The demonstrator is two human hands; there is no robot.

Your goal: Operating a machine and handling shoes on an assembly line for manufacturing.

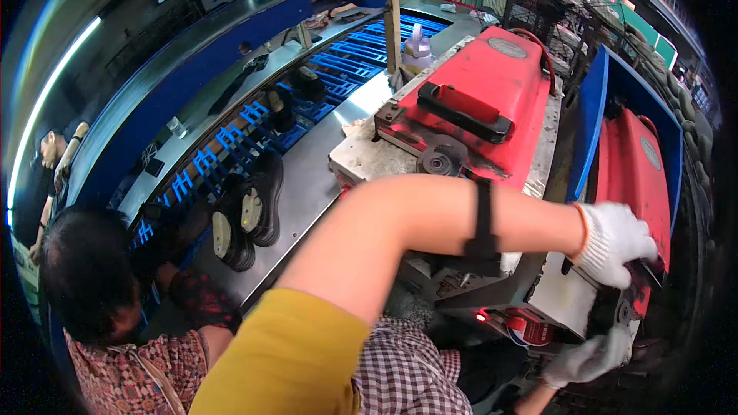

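Bench point(307, 192): smooth grey sheet metal is being lit along the top; its far edge is being lined by blue bar racks point(346, 65). Near red cover point(461, 69): a tapered, glossy shell, scuffed and grimed, is being carried by a stained pale base, with a thick black handle point(461, 123) toward the front edge. Right red cover point(634, 177): the thing being worked at; it is being carried above the front edge of its pale metal base point(565, 292) and is being flanked by a flat-walled blue housing point(590, 123).

Handling, as judged: the right cover is being taken as heavy and stiff, hardly fragile; its smooth paint may be slippery under knit gloves. Best hold: the black fitting point(653, 273) at its lower end, rather than the sloping sides.

Left hand point(617, 244): white ribbed glove, fingers being curled at that lower end; whether a grip is being closed cannot be told. Right hand point(588, 357): similarly gloved, fingertips being raised by the base's front corner; grasp cannot be told.

Dark shoes point(265, 200) with pale patches are being kept at the bench's near edge. Round ridged knob point(624, 310): dark, hard-looking, being set just above the right hand.
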